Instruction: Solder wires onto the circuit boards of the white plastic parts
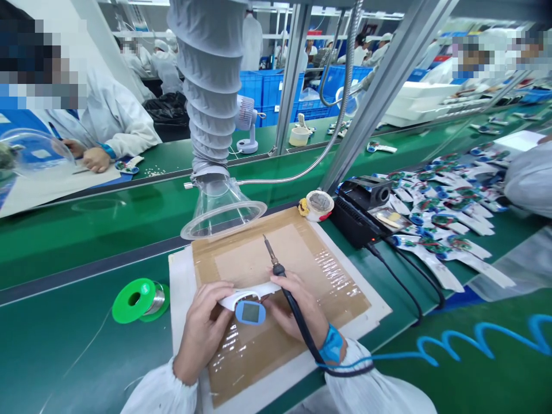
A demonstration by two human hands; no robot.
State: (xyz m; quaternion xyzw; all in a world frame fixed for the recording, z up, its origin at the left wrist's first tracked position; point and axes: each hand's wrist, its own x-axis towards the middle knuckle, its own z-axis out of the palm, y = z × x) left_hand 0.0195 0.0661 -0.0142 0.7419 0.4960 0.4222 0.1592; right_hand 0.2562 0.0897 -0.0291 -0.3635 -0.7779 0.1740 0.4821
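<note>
Over the cardboard-covered work mat [280, 253], a white curved handheld housing [246, 293] with a small blue-rimmed screen [250, 312] is held between both hands. My left hand [207, 322] is closed around the housing's left end. With its fingers at the right end, my right hand [302, 307] also has a soldering iron [280, 270] lodged in its grip. The iron's metal tip points up and away from me, and its black cable runs back over my wrist. Part of the housing is hidden behind my fingers. A blue strap [333, 344] circles my right wrist.
A green solder spool [140, 300] lies left of the mat. Above the mat hangs a clear fume hood [224, 215]. A tip-cleaning pot [319, 205], a black soldering station [356, 215] and several white wired housings [444, 230] are on the right. Co-workers sit nearby.
</note>
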